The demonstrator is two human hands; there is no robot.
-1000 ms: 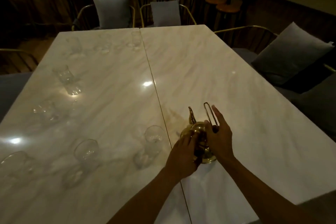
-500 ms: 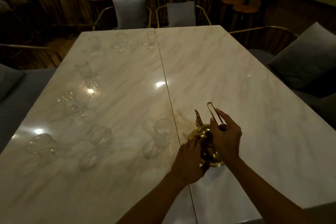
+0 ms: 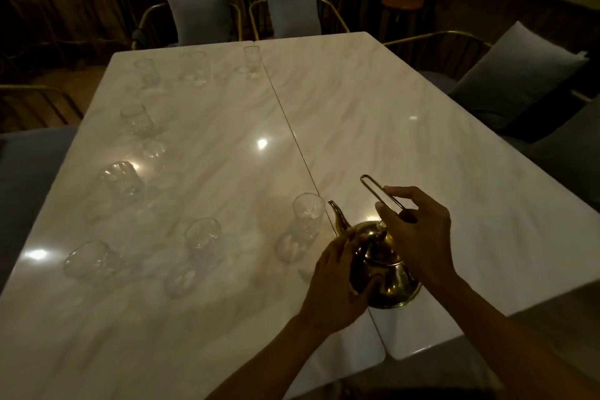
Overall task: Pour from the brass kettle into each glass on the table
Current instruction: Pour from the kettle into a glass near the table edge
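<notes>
A shiny brass kettle [image 3: 386,273] stands near the table's front edge, its spout pointing up and left toward the nearest clear glass [image 3: 306,221]. My right hand [image 3: 418,237] grips the kettle's thin wire handle [image 3: 373,188]. My left hand [image 3: 337,282] is curled round the kettle's left side by the spout base. Several more clear glasses stand on the left half of the white marble table [image 3: 406,127], among them one glass [image 3: 203,237] and another glass [image 3: 89,261] in the front row.
Other glasses line the left side and far end, such as a far glass [image 3: 251,60]. Chairs with grey cushions [image 3: 199,18] stand behind the table and a cushioned seat [image 3: 516,71] at the right. A seam runs down the table's middle.
My view has shifted, so the table and glasses appear further right. My right hand's fingers have closed round the wire handle. The kettle stays on the table with my left hand on its side.
</notes>
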